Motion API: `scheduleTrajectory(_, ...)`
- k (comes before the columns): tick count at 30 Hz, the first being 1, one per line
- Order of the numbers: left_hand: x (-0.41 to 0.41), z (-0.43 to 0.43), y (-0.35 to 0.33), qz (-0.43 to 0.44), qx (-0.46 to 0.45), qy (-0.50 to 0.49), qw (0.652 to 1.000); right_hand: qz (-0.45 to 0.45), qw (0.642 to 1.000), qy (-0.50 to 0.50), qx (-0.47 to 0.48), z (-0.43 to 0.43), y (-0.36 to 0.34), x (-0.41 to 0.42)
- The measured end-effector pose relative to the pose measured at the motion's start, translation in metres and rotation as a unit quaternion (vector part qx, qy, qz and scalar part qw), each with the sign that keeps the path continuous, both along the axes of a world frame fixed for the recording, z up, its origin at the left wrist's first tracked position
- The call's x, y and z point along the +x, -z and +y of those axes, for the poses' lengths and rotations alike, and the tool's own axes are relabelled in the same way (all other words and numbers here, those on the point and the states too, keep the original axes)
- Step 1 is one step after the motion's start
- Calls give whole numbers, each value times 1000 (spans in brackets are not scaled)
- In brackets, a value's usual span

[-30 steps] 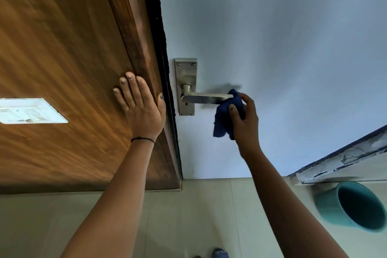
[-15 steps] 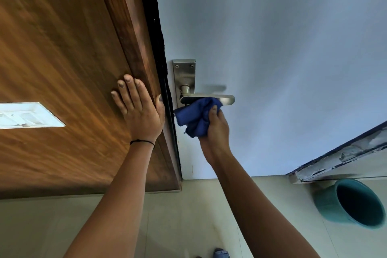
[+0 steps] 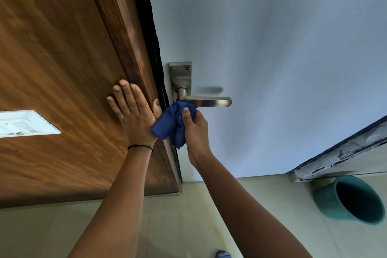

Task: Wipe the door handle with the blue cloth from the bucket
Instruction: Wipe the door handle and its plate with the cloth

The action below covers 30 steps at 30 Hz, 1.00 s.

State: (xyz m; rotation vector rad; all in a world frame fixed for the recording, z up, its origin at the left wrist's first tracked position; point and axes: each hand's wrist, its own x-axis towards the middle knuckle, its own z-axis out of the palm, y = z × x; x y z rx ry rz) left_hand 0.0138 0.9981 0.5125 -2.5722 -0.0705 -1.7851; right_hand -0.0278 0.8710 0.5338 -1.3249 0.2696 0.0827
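- My right hand (image 3: pixel 195 132) is clamped on the bunched blue cloth (image 3: pixel 170 124), pressing its top against the inner end of the door handle (image 3: pixel 204 101), by the backplate (image 3: pixel 180 78)
- My left hand (image 3: pixel 134 114) lies flat, fingers spread, on the wooden frame (image 3: pixel 62 69) beside the door's edge
- The teal bucket (image 3: pixel 347 200) sits on the floor (image 3: pixel 188 216), at the door's lower right corner

A brown wood-grain panel (image 3: pixel 52 58) fills the left side, with a white switch plate (image 3: pixel 23 123) set into it. A dark strip (image 3: pixel 151 27) runs along its right edge. Beige floor tiles (image 3: pixel 178 222) lie below. At right, a worn, chipped pale ledge (image 3: pixel 339 155) slants across, in soft daylight.
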Motion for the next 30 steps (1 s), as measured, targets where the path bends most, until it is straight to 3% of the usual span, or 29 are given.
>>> scheduleTrajectory(7,-3,0,-1,9,-5,14,1000,-40,990,-38,-129,-9,0,-2)
scheduleTrajectory(13,-8,-2,-2,28,-25,34,999,-111,940,-128,-297,-35,-13,-12)
scheduleTrajectory(15,-8,-2,-2,26,-26,42,998,-141,935,-96,-310,-52,-20,-18)
scheduleTrajectory(18,-8,-2,-2,22,-28,45,998,-185,930,40,-316,-77,-33,-27)
scheduleTrajectory(21,-8,-2,-3,22,-28,45,998,-231,868,137,-418,-91,-39,-25)
scheduleTrajectory(25,-7,-2,-3,23,-26,51,998,-296,765,128,-557,-87,-32,-9)
scheduleTrajectory(30,-8,-2,-3,22,-27,50,998,-321,714,59,-619,-57,-30,2)
